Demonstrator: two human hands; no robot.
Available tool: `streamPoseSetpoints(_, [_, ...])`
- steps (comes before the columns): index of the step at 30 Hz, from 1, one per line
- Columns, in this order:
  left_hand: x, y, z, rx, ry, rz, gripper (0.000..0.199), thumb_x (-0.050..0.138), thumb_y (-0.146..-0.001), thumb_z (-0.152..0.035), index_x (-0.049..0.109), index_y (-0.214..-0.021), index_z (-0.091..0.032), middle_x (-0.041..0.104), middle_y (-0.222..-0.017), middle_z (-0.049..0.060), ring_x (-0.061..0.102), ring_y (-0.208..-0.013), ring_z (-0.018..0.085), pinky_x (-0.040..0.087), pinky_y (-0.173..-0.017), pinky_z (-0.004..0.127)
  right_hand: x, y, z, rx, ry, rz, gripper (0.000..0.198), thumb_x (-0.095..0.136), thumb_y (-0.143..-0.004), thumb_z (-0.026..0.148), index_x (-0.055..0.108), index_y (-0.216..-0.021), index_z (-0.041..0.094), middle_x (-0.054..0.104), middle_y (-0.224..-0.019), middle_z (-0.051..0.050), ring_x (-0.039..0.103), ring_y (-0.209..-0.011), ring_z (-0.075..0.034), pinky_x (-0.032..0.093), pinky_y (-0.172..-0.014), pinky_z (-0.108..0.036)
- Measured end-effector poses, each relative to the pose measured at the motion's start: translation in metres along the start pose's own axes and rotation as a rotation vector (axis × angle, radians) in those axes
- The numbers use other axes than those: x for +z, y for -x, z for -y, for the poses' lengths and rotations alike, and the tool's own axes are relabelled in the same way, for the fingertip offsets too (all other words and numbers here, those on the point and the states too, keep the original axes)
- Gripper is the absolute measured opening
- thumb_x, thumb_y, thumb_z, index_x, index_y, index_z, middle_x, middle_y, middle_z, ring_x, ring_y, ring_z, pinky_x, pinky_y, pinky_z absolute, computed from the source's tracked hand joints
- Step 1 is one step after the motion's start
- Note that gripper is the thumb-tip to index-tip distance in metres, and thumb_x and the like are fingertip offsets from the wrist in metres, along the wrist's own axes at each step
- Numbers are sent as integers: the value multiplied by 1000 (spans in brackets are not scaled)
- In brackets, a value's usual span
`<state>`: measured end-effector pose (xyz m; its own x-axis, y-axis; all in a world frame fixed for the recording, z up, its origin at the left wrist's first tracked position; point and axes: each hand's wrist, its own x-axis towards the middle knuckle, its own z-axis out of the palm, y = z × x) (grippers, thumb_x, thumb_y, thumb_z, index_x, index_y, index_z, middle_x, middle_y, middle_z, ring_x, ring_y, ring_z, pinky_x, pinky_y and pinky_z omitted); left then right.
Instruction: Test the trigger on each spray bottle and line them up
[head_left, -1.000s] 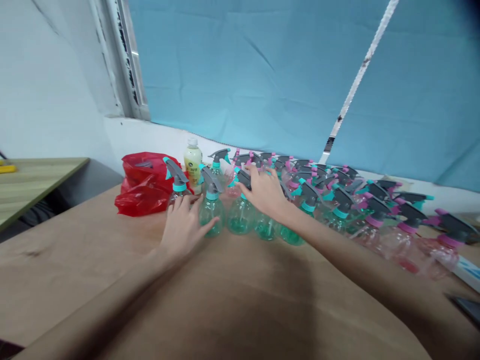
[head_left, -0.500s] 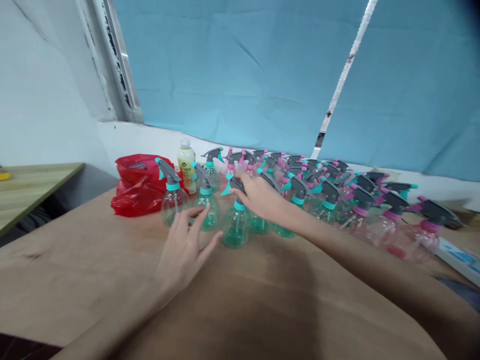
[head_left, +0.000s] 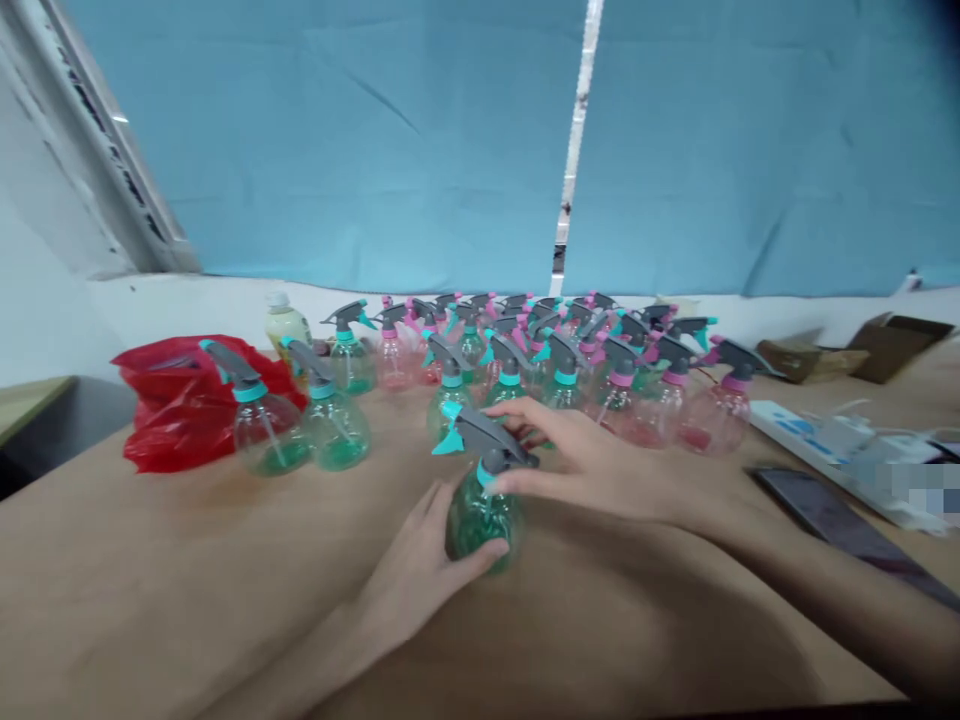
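Head view: I have one green spray bottle (head_left: 486, 515) in front of the bottle rows, between both hands. The left hand (head_left: 420, 565) has its grip clamped around the bottle's body; the right hand (head_left: 581, 455) has its grip closed at the collar and trigger head. Whether the base touches the tabletop (head_left: 187, 590), I cannot tell. Open room extends left and nearer, toward the tabletop's left edge. Two green bottles (head_left: 304, 440) stand beside a red bag (head_left: 169, 405); a phone (head_left: 847, 530) and a white power strip (head_left: 795, 430) bound the right side.
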<state>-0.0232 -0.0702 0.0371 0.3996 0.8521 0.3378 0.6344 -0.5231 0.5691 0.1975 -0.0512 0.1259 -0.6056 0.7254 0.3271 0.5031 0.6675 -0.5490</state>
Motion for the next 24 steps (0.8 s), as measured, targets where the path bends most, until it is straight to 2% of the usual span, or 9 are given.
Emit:
streamPoseSetpoints(4, [19,-23,-16,69,67,68,60,62,-86,-45,35,-137,-30,54,-132,5,51,-120,28,44,-96,47,-10,34,-34,94,-102,-101,75,72,-73,43,37,-138,28,49,-138,-10,49,-123,-30,44,-95,-49])
streamPoseSetpoints(7, [37,-39,-28,95,113,103,60,64,-84,-43,36,-136,-29,53,-131,7,50,-120,30,41,-98,51,-8,40,-50,92,-230,-136,78,73,-72,38,35,-139,26,52,-135,-11,54,-117,-28,47,-92,-47])
streamPoseSetpoints(10, [52,-49,-42,75,126,161,59,65,-82,-45,41,-132,-25,53,-130,9,49,-121,33,39,-98,54,-3,34,-58,90,-333,-204,65,71,-74,37,44,-132,24,61,-121,-8,61,-103,-26,51,-85,-42])
streamPoseSetpoints(14, [59,-57,-52,103,161,206,72,66,-81,-47,32,-139,-22,46,-137,10,42,-127,32,35,-104,50,3,26,-56,40,-521,-261,41,65,-79,39,59,-115,22,64,-114,-6,58,-108,-24,46,-93,-40])
streamPoseSetpoints(20, [55,-58,-37,69,49,248,73,64,-79,-55,36,-136,-20,50,-133,13,45,-124,33,39,-99,51,9,21,-59,40,-489,-310,17,59,-84,31,63,-99,25,62,-90,-1,58,-80,-17,45,-90,-38])
streamPoseSetpoints(24, [54,-55,-11,140,-88,270,80,62,-79,-58,30,-141,-19,47,-136,14,45,-124,33,40,-99,50,11,16,-66,37,-454,-300,19,56,-85,28,62,-103,25,60,-75,1,53,-63,-15,48,-74,-35])
